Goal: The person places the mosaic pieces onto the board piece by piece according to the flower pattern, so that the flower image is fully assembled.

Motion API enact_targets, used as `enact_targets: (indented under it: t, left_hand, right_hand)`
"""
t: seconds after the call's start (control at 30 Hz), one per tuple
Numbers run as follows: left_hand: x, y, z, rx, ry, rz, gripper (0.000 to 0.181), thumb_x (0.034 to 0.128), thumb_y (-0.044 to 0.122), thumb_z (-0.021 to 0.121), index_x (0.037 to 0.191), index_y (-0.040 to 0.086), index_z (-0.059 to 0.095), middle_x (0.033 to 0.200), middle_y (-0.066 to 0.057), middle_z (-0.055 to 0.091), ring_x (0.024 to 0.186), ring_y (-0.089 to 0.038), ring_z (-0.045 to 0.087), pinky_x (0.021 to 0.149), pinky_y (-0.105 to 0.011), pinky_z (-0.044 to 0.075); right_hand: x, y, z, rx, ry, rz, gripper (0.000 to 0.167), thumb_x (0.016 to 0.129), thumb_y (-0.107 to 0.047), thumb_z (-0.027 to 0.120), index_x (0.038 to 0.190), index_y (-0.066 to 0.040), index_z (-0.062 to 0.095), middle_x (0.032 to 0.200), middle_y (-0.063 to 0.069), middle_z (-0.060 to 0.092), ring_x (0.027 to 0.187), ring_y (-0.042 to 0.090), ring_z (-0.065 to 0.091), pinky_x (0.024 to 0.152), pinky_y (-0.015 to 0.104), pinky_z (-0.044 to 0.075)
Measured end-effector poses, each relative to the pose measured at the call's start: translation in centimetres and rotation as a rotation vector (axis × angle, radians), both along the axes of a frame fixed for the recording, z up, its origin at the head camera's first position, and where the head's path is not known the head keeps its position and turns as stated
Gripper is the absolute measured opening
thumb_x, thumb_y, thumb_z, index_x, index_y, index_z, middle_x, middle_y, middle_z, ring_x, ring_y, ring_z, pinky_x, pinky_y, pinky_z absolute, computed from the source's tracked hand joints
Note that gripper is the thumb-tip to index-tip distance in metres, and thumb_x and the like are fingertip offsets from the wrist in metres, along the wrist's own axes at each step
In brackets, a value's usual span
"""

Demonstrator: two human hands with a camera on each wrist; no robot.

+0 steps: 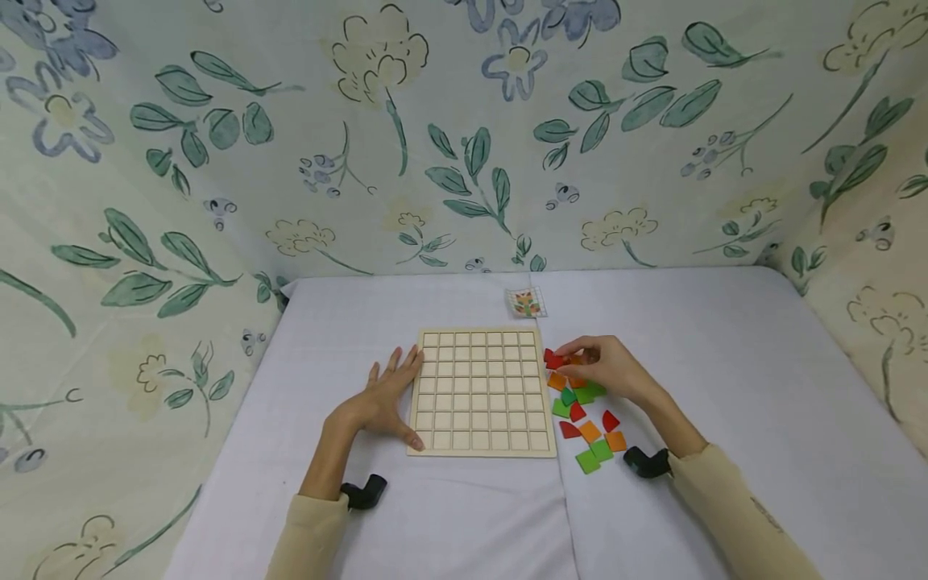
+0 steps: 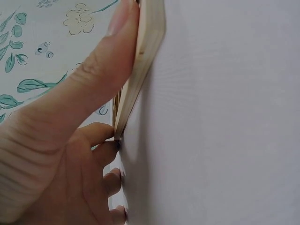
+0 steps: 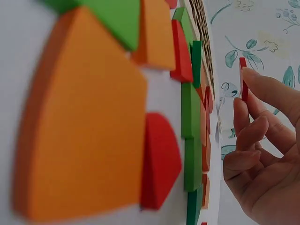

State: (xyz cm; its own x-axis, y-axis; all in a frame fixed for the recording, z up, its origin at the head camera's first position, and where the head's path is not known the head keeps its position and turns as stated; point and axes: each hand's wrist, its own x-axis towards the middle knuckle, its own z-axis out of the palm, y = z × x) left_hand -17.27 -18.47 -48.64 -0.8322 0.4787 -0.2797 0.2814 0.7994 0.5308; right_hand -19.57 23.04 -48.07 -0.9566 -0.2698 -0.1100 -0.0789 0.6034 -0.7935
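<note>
A square wooden grid board [image 1: 478,392] lies flat on the table. My left hand [image 1: 380,403] is spread along its left side, the thumb [image 2: 89,75] and fingertips touching the rim. Just off the board's right edge, my right hand [image 1: 612,366] pinches a thin red piece [image 3: 243,79] between thumb and fingers. Under and below that hand lie loose flat pieces: red ones [image 3: 161,161], orange squares [image 1: 615,441], light green squares [image 1: 601,449] and a dark green piece [image 1: 569,396]. The right hand hides some of them.
A small card [image 1: 525,302] with a coloured flower-like pattern lies behind the board's far right corner. White cloth [image 1: 464,515] covers the table. Floral fabric [image 1: 464,145] hangs at the back and sides. Black wrist cameras [image 1: 645,462] sit at both wrists.
</note>
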Motion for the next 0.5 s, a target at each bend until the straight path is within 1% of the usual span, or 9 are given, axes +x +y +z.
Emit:
enact_targets:
  t: [0.07, 0.17, 0.23, 0.33, 0.43, 0.5]
  left_hand:
    - [0.0, 0.0, 0.1, -0.004, 0.000, 0.000, 0.154, 0.0528, 0.042, 0.102, 0.167, 0.008, 0.004, 0.176, -0.010, -0.004, 0.162, -0.038, -0.012, 0.129, -0.065, -0.008]
    - [0.0, 0.0, 0.1, -0.004, -0.002, -0.003, 0.153, 0.0536, 0.042, 0.101, 0.167, 0.008, 0.004, 0.176, -0.010, -0.005, 0.162, -0.038, -0.013, 0.128, -0.066, -0.008]
    - [0.0, -0.1, 0.0, -0.001, -0.004, -0.008, 0.153, 0.0542, 0.043, 0.101, 0.167, 0.008, 0.003, 0.175, -0.010, -0.006, 0.162, -0.038, -0.013, 0.128, -0.066, -0.009]
    - [-0.1, -0.1, -0.1, -0.005, -0.010, -0.012, 0.154, 0.0547, 0.044, 0.101, 0.167, 0.008, 0.002, 0.175, -0.010, -0.007, 0.162, -0.037, -0.015, 0.128, -0.065, -0.009]
    - [-0.2, -0.1, -0.2, -0.004, -0.012, -0.013, 0.154, 0.0547, 0.044, 0.101, 0.167, 0.009, 0.001, 0.175, -0.010, -0.007, 0.162, -0.037, -0.015, 0.128, -0.065, -0.010]
    - [-0.2, -0.1, -0.2, 0.001, -0.010, -0.014, 0.154, 0.0548, 0.043, 0.101, 0.167, 0.008, 0.001, 0.175, -0.011, -0.007, 0.161, -0.038, -0.015, 0.128, -0.066, -0.010]
  right_hand:
    - [-0.4, -1.0, 0.2, -0.010, 0.006, 0.021, 0.032, 0.090, -0.025, 0.082, 0.117, -0.009, 0.076, 0.100, 0.010, 0.069, 0.076, 0.021, 0.054, 0.058, 0.020, 0.043]
    - [-1.1, -2.5, 0.4, -0.026, 0.003, 0.051, 0.030, 0.089, -0.025, 0.082, 0.115, -0.010, 0.076, 0.096, 0.010, 0.068, 0.076, 0.020, 0.054, 0.057, 0.021, 0.043]
    - [-1.7, -3.6, 0.4, -0.043, -0.005, 0.063, 0.030, 0.089, -0.024, 0.083, 0.113, -0.010, 0.076, 0.091, 0.010, 0.066, 0.075, 0.020, 0.053, 0.056, 0.021, 0.042]
    - [-2.5, -5.2, 0.4, -0.063, -0.018, 0.075, 0.027, 0.088, -0.021, 0.083, 0.112, -0.010, 0.077, 0.088, 0.010, 0.064, 0.070, 0.019, 0.050, 0.053, 0.021, 0.039]
    - [-3.3, -6.6, 0.3, -0.044, -0.009, 0.078, 0.024, 0.089, -0.018, 0.083, 0.110, -0.009, 0.077, 0.093, 0.010, 0.067, 0.067, 0.018, 0.049, 0.053, 0.021, 0.039]
    - [-3.7, -7.4, 0.2, -0.022, -0.010, 0.076, 0.023, 0.089, -0.018, 0.082, 0.109, -0.009, 0.078, 0.098, 0.010, 0.070, 0.068, 0.018, 0.051, 0.055, 0.022, 0.041]
